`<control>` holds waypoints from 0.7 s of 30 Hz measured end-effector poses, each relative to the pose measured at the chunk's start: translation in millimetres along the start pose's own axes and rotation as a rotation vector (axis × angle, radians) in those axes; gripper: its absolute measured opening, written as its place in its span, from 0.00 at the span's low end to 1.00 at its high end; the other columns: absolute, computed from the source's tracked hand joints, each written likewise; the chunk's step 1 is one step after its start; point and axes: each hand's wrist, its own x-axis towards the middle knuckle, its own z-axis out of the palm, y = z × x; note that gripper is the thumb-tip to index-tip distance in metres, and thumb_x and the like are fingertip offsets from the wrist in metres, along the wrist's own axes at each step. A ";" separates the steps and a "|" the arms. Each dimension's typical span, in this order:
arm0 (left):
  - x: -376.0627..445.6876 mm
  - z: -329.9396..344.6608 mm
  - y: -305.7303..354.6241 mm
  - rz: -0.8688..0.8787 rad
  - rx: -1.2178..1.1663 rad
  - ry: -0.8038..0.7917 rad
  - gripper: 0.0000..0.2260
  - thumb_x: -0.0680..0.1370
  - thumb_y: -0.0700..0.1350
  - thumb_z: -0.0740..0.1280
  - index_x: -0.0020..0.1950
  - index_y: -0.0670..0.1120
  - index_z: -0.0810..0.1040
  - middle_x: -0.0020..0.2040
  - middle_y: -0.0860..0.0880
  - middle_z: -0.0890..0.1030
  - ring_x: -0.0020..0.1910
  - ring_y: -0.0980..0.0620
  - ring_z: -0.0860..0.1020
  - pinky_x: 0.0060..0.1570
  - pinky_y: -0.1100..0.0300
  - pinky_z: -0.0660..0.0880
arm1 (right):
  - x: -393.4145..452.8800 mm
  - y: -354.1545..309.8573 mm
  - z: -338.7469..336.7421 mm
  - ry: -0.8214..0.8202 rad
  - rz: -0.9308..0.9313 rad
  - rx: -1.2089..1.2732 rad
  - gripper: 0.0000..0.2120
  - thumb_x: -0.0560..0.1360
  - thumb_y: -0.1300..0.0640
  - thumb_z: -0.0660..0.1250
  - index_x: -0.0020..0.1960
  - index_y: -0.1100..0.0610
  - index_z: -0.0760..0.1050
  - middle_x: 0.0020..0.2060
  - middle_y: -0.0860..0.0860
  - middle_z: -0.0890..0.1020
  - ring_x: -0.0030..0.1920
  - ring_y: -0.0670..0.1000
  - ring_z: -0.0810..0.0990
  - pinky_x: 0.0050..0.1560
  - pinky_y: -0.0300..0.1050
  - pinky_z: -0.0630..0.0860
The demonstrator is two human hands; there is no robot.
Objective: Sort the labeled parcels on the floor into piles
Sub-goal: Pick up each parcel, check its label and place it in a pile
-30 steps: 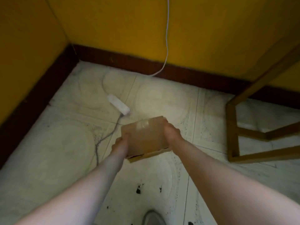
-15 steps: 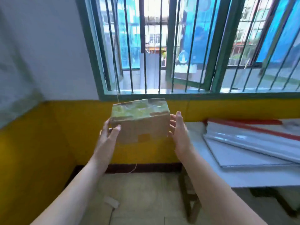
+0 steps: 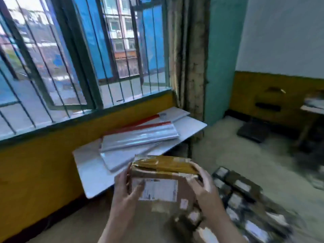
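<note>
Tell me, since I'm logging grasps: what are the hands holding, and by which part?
A brown taped cardboard parcel, gripped at its two ends: left hand on the left end, right hand on the right.

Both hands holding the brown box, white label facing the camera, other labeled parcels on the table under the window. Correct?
Not quite. The head view shows both hands, left hand and right hand, holding the brown box, label facing the camera, but the other parcels lie on the floor at right; the table holds flat white panels.

parcel (image 3: 163, 183) between hands, above floor parcels (image 3: 242, 199)
</note>
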 end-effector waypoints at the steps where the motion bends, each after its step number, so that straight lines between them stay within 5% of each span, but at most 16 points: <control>1: 3.7 33.6 0.6 0.019 0.007 -0.021 0.23 0.73 0.48 0.72 0.65 0.61 0.71 0.59 0.60 0.71 0.59 0.61 0.74 0.58 0.61 0.73 | 1.5 2.5 -33.3 0.042 0.043 0.023 0.18 0.77 0.50 0.69 0.66 0.42 0.71 0.59 0.40 0.77 0.57 0.34 0.76 0.52 0.31 0.72; 5: 14.2 189.7 -2.4 -0.018 -0.072 -0.269 0.22 0.77 0.45 0.69 0.70 0.55 0.73 0.59 0.51 0.71 0.49 0.64 0.80 0.38 0.69 0.78 | 4.4 19.4 -187.0 0.299 0.121 0.106 0.11 0.74 0.51 0.73 0.55 0.41 0.77 0.63 0.42 0.79 0.55 0.35 0.79 0.54 0.37 0.78; 8: 18.9 277.3 7.0 -0.025 -0.107 -0.413 0.29 0.73 0.53 0.72 0.73 0.59 0.67 0.65 0.52 0.72 0.59 0.56 0.78 0.44 0.56 0.83 | 10.0 25.9 -269.5 0.431 0.111 0.118 0.10 0.74 0.52 0.73 0.54 0.41 0.80 0.64 0.39 0.78 0.55 0.37 0.80 0.46 0.32 0.79; 12: 37.2 364.4 4.9 -0.082 -0.200 -0.559 0.29 0.69 0.52 0.75 0.68 0.55 0.69 0.65 0.50 0.77 0.66 0.50 0.75 0.60 0.39 0.75 | 23.5 53.1 -332.8 0.485 0.148 0.150 0.19 0.76 0.55 0.70 0.65 0.39 0.76 0.56 0.44 0.84 0.55 0.47 0.84 0.51 0.47 0.82; 16: 55.5 427.1 -12.7 -0.061 -0.244 -0.724 0.25 0.70 0.52 0.72 0.67 0.58 0.73 0.64 0.54 0.79 0.65 0.53 0.76 0.61 0.44 0.77 | 35.0 81.2 -365.0 0.590 0.192 0.024 0.30 0.71 0.44 0.70 0.71 0.32 0.65 0.56 0.40 0.83 0.56 0.45 0.82 0.55 0.51 0.79; 19: 70.5 462.0 -25.5 -0.063 -0.189 -0.844 0.27 0.73 0.55 0.71 0.70 0.67 0.68 0.67 0.55 0.75 0.65 0.56 0.75 0.58 0.52 0.79 | 43.8 96.8 -379.1 0.761 0.276 0.063 0.41 0.64 0.37 0.73 0.74 0.44 0.63 0.57 0.49 0.83 0.52 0.48 0.84 0.57 0.54 0.79; 21: 79.0 482.5 -39.4 -0.118 -0.160 -0.929 0.27 0.77 0.52 0.69 0.71 0.72 0.64 0.69 0.55 0.71 0.66 0.53 0.74 0.59 0.50 0.78 | 47.6 108.3 -387.9 0.842 0.342 0.058 0.37 0.61 0.34 0.74 0.65 0.49 0.71 0.56 0.52 0.83 0.55 0.49 0.82 0.62 0.57 0.76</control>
